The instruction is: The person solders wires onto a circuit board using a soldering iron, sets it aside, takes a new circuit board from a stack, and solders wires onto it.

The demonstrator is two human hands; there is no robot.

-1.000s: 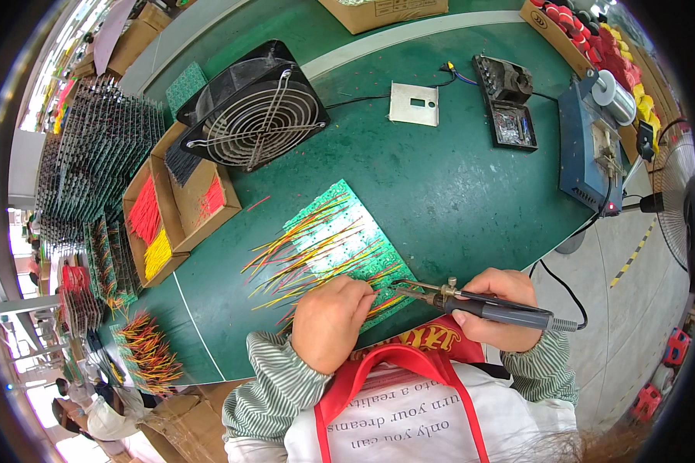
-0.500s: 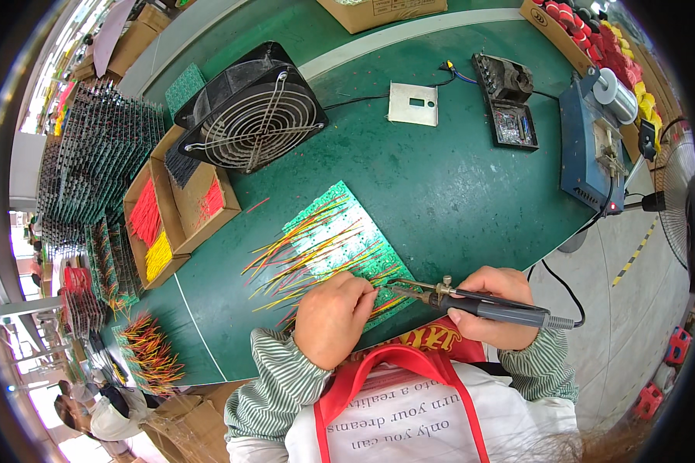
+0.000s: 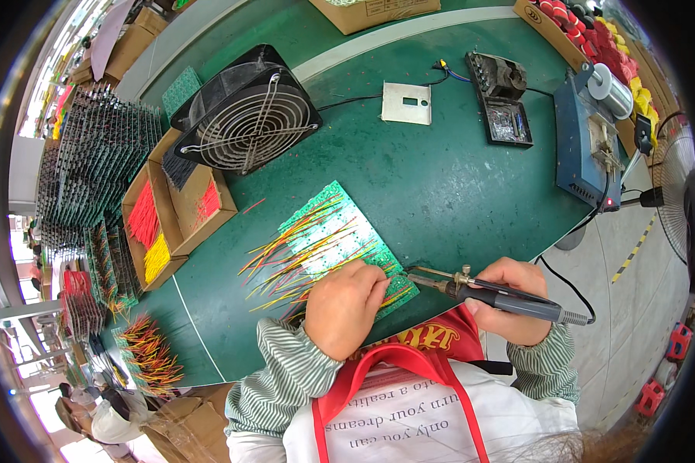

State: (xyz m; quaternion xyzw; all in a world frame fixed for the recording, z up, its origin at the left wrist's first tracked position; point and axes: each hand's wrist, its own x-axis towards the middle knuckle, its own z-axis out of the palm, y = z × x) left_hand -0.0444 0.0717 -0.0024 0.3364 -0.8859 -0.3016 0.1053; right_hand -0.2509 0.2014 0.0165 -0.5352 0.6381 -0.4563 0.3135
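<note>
In front of me lies a green circuit board [image 3: 355, 224], tilted on the bench, with several red and yellow wires [image 3: 301, 251] sticking out to its left. My left hand [image 3: 344, 309] rests over the board's near part, thumb and forefinger pinched together; whatever is between the fingertips is hidden. My right hand [image 3: 513, 328] is wrapped round a dark grey soldering iron [image 3: 537, 308] with a thin metal feed tube alongside it. Its tip points left at the board's right edge, just right of my left fingertips.
A black fan [image 3: 247, 116] stands behind the board, beside a divided cardboard box [image 3: 179, 251] of red, yellow and dark wires. Stacked boards [image 3: 104, 162] are at far left, wired boards [image 3: 150, 351] nearer. A blue soldering station [image 3: 583, 147] with a solder spool [image 3: 610, 91] sits right.
My right hand and the soldering iron have shifted right, drawing the tip toward the board's edge. My left hand has moved slightly right and away from me, still pinched. The whole view has shifted a little.
</note>
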